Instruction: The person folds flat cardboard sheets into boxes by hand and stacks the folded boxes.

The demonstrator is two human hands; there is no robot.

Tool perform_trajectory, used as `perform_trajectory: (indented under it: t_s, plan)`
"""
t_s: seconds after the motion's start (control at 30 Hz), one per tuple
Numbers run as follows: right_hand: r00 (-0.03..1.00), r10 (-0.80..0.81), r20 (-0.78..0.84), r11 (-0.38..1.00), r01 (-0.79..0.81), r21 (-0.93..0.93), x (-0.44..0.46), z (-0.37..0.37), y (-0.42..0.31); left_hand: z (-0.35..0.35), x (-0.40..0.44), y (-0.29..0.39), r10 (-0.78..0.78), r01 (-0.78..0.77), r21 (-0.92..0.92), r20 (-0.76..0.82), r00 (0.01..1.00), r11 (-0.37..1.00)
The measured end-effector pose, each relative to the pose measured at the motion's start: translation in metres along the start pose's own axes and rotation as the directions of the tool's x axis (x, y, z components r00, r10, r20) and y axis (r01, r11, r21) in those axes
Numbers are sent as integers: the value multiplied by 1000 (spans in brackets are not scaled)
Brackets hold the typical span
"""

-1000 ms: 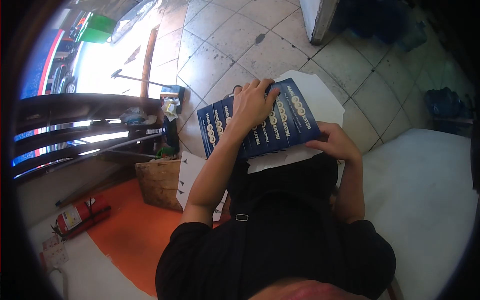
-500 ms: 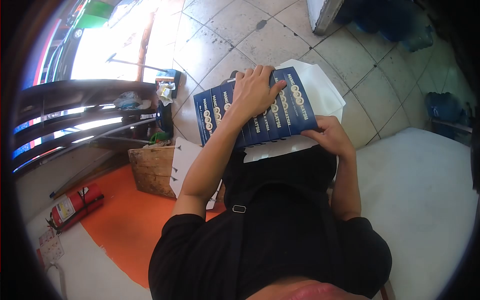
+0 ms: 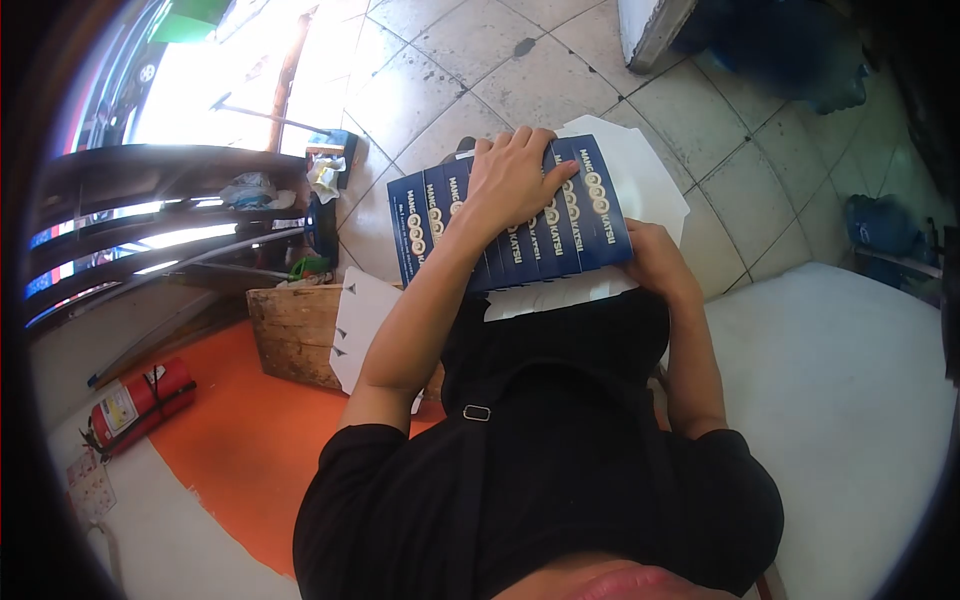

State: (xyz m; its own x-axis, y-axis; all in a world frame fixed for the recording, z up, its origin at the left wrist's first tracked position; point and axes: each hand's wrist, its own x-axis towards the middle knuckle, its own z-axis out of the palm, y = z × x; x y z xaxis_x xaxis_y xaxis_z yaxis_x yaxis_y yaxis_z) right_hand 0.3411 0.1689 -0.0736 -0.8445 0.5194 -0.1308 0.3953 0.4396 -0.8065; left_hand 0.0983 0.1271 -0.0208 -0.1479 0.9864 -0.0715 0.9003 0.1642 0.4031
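Several blue printed cartons point(image 3: 605, 215) overlap in a fanned row above my lap, with white lettering and round logos on them. My left hand point(image 3: 512, 180) lies across their top with its fingers curled over the far edge and the thumb apart. At the right end, my right hand point(image 3: 655, 262) grips the edge of the cartons, its fingertips partly hidden beneath them. White card flaps point(image 3: 655, 180) stick out behind the cartons, and another white strip shows along their near side.
A wooden box point(image 3: 295, 335) with white notched card point(image 3: 362, 318) is at my left, near a red fire extinguisher point(image 3: 140, 405). Dark slats point(image 3: 170, 190) stand at the far left. A white surface point(image 3: 830, 400) is on the right, blue containers point(image 3: 880, 222) beyond.
My right hand has slid further under the right edge of the cartons, and its thumb no longer shows on top. The left hand stays on the cartons; the view has shifted slightly.
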Motion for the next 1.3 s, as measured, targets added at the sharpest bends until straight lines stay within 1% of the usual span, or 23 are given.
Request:
perform_trajectory:
  t_s: [0.17,0.3,0.37,0.47,0.53,0.63,0.67,0.7,0.77,0.8,0.87,0.9,0.93,0.97,1.0,1.07,1.1,1.13,1.17,1.2,1.23,1.27,1.3]
  plan:
    - [998,50,-36,965,-39,260,-1,12,-9,0,1,0,-30,30,-30,12,999,999]
    - [1000,6,-13,969,-3,248,2,6,-14,-2,1,2,-43,43,-30,30,999,999]
    - [993,71,95,961,-93,259,3,-2,-18,1,0,1,-39,40,-39,17,999,998]
    - [979,110,169,957,-151,248,3,-8,-20,0,1,1,-40,41,-57,25,999,998]
    - [982,85,166,957,-127,261,2,-8,-19,-4,1,2,-48,51,-66,38,998,997]
    - [986,34,164,968,-74,241,0,-7,-14,-20,-2,4,-87,106,-269,83,993,957]
    - [987,20,160,976,-53,211,-2,-7,-12,-20,-5,1,-105,120,-267,73,992,956]
    - [985,4,173,977,-41,211,-2,-11,-16,-18,-7,-2,-50,58,-243,39,998,968]
    - [929,153,335,968,-209,137,-2,-23,-27,-18,-13,-8,28,-21,-158,42,999,987]
    - [928,136,347,972,-193,135,-2,-25,-23,-19,-18,-10,9,-4,-152,31,999,988]
    - [887,219,407,941,-303,153,-1,-29,-9,-23,-31,-17,133,-153,-169,-126,983,974]
    - [882,193,430,948,-281,150,0,-32,-4,-30,-39,-23,117,-149,-132,-225,967,980]
    - [917,182,354,957,-249,152,1,-35,1,-37,-47,-34,86,-116,-119,-237,968,986]
    - [947,167,273,964,-215,156,2,-38,6,-44,-58,-50,-33,-47,-201,-376,926,979]
    - [947,136,290,969,-188,162,1,-42,12,-52,-70,-68,-147,1,-281,-499,854,960]
    - [967,199,158,959,-225,172,2,-49,22,-37,-98,-127,-402,117,-444,-630,665,889]
    - [974,163,156,964,-191,185,4,-49,20,-17,-117,-163,-507,282,-426,-647,570,860]
    - [972,211,99,946,-229,228,6,-50,17,10,-137,-201,-589,432,-414,-668,454,801]
    - [965,260,43,925,-262,274,8,-50,15,40,-161,-229,-742,660,-407,-563,364,632]
    - [975,220,26,933,-218,286,10,-51,15,63,-181,-243,-882,871,-301,-396,255,387]
    - [973,227,33,941,-228,249,12,-51,16,80,-204,-253,-967,856,-449,-142,212,254]
    - [971,237,35,948,-239,212,17,-50,16,121,-233,-285,-948,843,-446,-46,315,302]
    - [978,207,14,953,-205,223,21,-48,15,136,-233,-278,-988,947,-321,146,51,1]
